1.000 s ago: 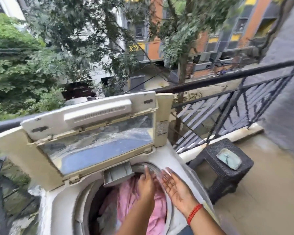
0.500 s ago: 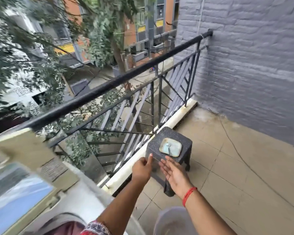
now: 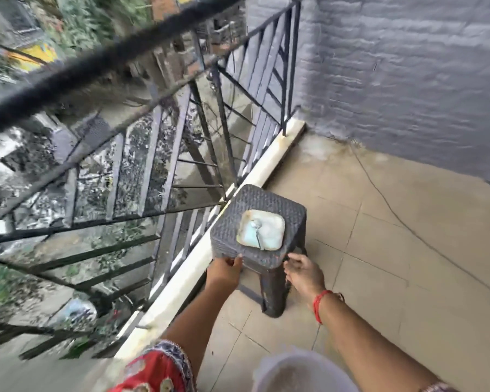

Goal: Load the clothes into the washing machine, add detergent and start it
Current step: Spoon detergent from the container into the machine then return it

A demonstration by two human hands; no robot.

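Observation:
A dark woven stool (image 3: 266, 261) stands by the balcony's railing kerb. On its top lies a square dish (image 3: 262, 228) of pale blue detergent powder with a spoon in it. My left hand (image 3: 224, 271) is at the stool's near left rim, thumb up, its fingers hidden behind the back of the hand. With its fingers spread, my right hand (image 3: 303, 271) touches the stool's near right corner and leg. A red thread circles that wrist. The washing machine and the clothes are out of view.
A black metal railing (image 3: 159, 165) runs along the left over a pale kerb (image 3: 181, 281). A grey brick wall (image 3: 408, 66) closes the far side. A white tub (image 3: 303, 372) sits on the tiled floor at the bottom edge.
The view swung right, away from the washing machine. Both hands left the drum and reached down to the stool, now touching its near edge.

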